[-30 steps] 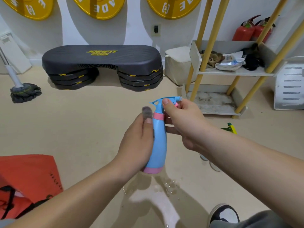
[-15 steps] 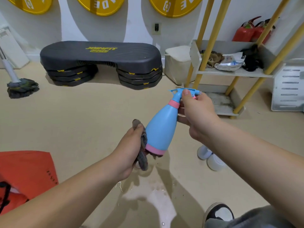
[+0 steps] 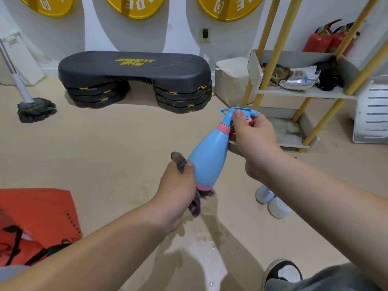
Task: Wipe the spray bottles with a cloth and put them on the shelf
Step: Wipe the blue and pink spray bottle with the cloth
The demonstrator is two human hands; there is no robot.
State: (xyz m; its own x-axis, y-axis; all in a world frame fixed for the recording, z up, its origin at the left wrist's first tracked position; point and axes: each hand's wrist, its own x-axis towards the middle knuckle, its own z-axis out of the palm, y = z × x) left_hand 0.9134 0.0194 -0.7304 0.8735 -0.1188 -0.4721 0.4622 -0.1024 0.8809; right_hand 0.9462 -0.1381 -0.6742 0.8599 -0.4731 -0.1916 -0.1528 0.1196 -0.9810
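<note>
a second back the bottle stood upright, with the left hand and cloth wrapped high on its body. now the bottle (image 3: 210, 158) leans, nozzle up toward the far right and base down toward the near left, much as it did half a second ago. the left hand (image 3: 178, 192) has slid to the bottom end. its thumb sits on the blue just above the pink foot and its fingers are curled round the cloth (image 3: 195, 204), which pokes out above the thumb and hangs in a fold below the base. the right hand (image 3: 254, 143) grips the neck and spray head, thumb lying up past the pink collar, fingers wrapped behind.

the bottle is pale blue and pear-shaped, with a pink collar, a pink foot and a blue trigger head. it's held in mid-air over the floor (image 3: 105, 154), above a wet patch (image 3: 201, 255), nearer than the shelf (image 3: 304, 93) and to its left. the cloth seems to cup the underside, though the hand hides that.
</note>
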